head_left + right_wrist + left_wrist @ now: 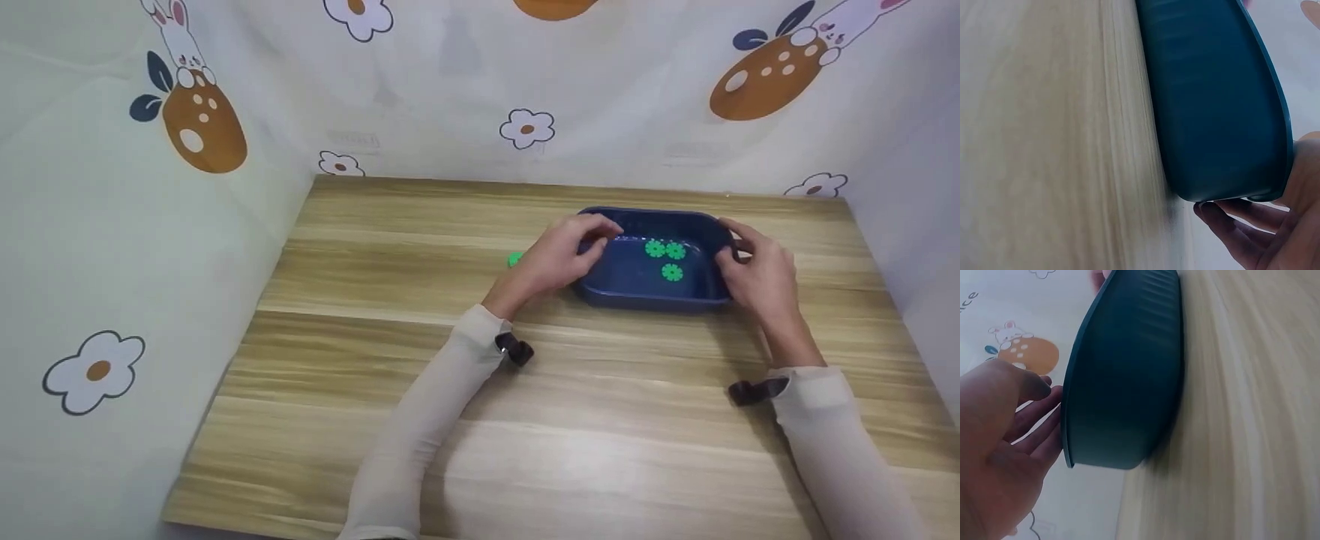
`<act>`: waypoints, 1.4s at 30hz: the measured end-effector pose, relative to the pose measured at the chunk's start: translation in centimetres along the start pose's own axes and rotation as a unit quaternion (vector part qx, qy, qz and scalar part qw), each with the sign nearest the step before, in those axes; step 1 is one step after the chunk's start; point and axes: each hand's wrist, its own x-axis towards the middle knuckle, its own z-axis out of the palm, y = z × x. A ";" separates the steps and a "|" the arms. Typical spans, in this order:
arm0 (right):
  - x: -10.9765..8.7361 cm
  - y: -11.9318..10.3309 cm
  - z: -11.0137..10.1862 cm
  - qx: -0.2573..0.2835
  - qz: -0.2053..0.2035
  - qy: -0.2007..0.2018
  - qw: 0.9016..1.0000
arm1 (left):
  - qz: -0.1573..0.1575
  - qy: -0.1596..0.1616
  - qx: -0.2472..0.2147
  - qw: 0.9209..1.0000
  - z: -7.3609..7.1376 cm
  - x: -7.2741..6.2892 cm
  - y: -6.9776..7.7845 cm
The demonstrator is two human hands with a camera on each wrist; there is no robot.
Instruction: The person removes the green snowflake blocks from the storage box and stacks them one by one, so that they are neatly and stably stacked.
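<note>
A dark blue plastic basin [637, 301] stands on the table. Inside its right half lie three green notched plastic discs [672, 272]. My right hand [761, 277] grips the basin's right end, thumb at the inner side and fingers around the outside; in the right wrist view, fingertips [1207, 211] touch its end wall. Over the left rim is my left hand [559, 251], with thumb and fingers apart and nothing seen between them. In the left wrist view its fingers [1044, 419] pass behind the rim. Another green piece [515, 259] sits left of that hand, partly hidden by it.
The wood-grain table [375, 390] reaches a white wall covering [450, 97] printed with rabbits and flowers at the back and left. A plain pale wall [922, 225] borders the right side. Both wrists carry black camera straps [516, 349].
</note>
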 end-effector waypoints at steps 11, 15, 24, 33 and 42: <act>0.0 0.1 -0.1 0.007 0.004 -0.008 1.000 | 0.036 -0.026 0.036 0.998 2.4 3.7 1.4; 0.0 0.1 0.0 0.005 0.003 -0.006 1.000 | 0.019 -0.045 0.034 0.998 3.3 4.6 1.5; -0.1 0.1 -0.1 0.009 0.010 -0.008 1.000 | 0.012 -0.087 0.100 0.991 5.1 6.2 1.1; 0.0 0.1 0.0 -0.006 0.010 -0.002 1.000 | -0.028 -0.160 0.164 0.973 6.5 6.7 0.4; 0.1 0.0 -0.1 0.004 0.010 -0.007 1.000 | -0.035 -0.202 0.227 0.952 7.1 6.9 0.3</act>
